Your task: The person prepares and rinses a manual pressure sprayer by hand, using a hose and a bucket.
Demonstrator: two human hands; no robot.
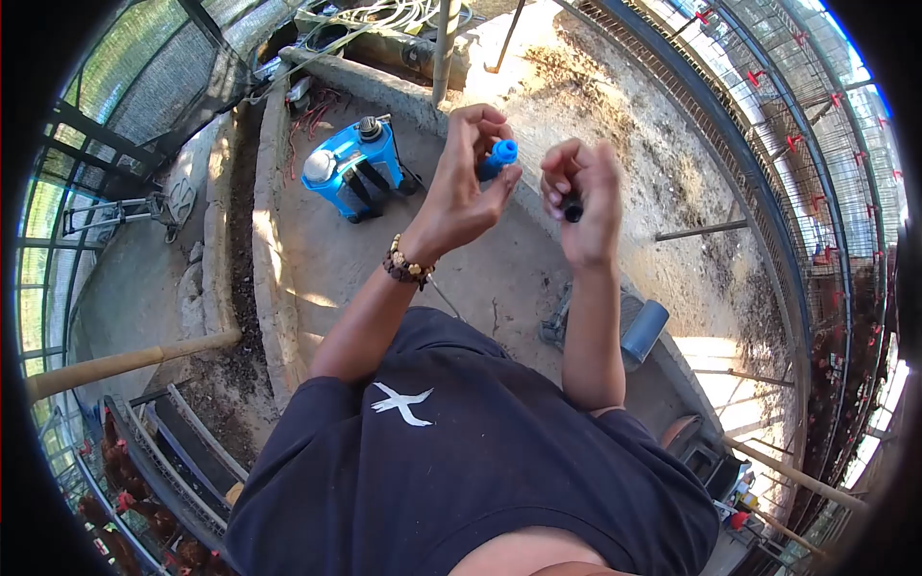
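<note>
My left hand [468,178] is closed around a small blue plastic bottle-like piece [500,158] with a narrow round opening facing up toward me. A beaded bracelet [407,265] circles that wrist. To its right, my right hand [588,197] is curled, slightly blurred, about a small black cylindrical piece [573,210]; its full shape is hidden by the fingers. The two hands are apart. Beyond my left hand, a blue backpack sprayer tank [357,165] with black straps stands on the concrete floor.
Low concrete kerbs [268,259] border the floor. A grey-blue cylinder [644,331] lies by my right forearm. Wire cages [816,192] with red drinkers curve along the right. Bamboo poles [134,363] jut in at left, with brown chickens [120,466] below. Hose coils [394,14] lie at the back.
</note>
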